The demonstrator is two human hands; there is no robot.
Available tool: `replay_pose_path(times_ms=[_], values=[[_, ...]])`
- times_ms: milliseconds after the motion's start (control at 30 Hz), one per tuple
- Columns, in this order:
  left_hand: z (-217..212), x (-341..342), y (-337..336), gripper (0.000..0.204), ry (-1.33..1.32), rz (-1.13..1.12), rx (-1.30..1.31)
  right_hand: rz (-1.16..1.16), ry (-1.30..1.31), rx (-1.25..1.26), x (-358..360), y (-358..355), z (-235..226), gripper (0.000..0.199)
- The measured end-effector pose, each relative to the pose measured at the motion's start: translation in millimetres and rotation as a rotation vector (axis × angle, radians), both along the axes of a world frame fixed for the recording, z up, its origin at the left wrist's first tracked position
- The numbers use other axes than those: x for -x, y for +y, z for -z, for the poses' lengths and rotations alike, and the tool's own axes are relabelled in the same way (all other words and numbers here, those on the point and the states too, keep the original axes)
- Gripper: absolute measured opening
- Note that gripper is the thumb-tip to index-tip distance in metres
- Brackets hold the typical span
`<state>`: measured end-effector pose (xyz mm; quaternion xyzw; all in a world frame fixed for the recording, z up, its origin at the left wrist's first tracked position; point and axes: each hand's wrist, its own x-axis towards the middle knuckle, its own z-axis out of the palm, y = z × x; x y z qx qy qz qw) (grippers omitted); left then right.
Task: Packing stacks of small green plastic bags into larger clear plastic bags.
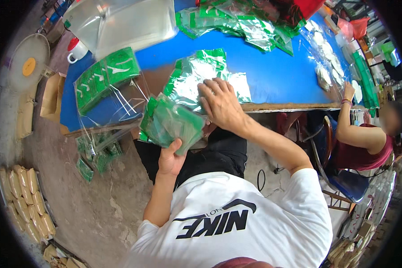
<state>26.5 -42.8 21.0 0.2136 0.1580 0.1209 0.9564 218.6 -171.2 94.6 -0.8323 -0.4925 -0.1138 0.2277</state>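
My left hand (170, 159) is closed on a stack of green plastic packets (174, 121), thumb on top, held just off the table's near edge. The packets have clear, shiny faces. My right hand (223, 103) lies over a pile of silver-and-green foil packets (190, 80) at the table edge, its fingers apart on the foil; the thumb side is partly hidden. To the left, a clear plastic bag (140, 85) lies beside neat rows of green packets (107, 76). More green packets (98, 156) hang in clear plastic below the table edge.
The blue table (272, 80) holds a heap of green-silver packets (250, 31) at the back, a clear plastic bin (136, 27) and a white mug (77, 50). At right, a co-worker's hand (349, 91) is near round white pieces (326, 53). A fan (29, 56) stands left.
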Motion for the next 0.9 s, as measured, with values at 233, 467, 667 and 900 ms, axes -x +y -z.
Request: replay_pose_path(times_ms=[233, 467, 667, 900], values=[[-15.5, -8.7, -5.5, 0.056, 0.086, -0.076, 0.001, -0.097, 0.239, -0.171, -22.2, -11.2, 5.4, 0.029], [12.3, 17.3, 10.1, 0.056, 0.113, -0.061, -0.045, -0.209, -0.05, -0.025, -81.1, 7.8, 13.1, 0.051], [-8.0, 12.1, 7.1, 0.057, 0.135, -0.062, -0.039, -0.081, 0.16, -0.262, -79.4, 7.1, 9.8, 0.028], [-31.2, -9.0, -10.0, 0.049, 0.202, -0.177, -0.332, 0.034, 0.281, -0.324, 26.6, 5.5, -66.9, 0.028]])
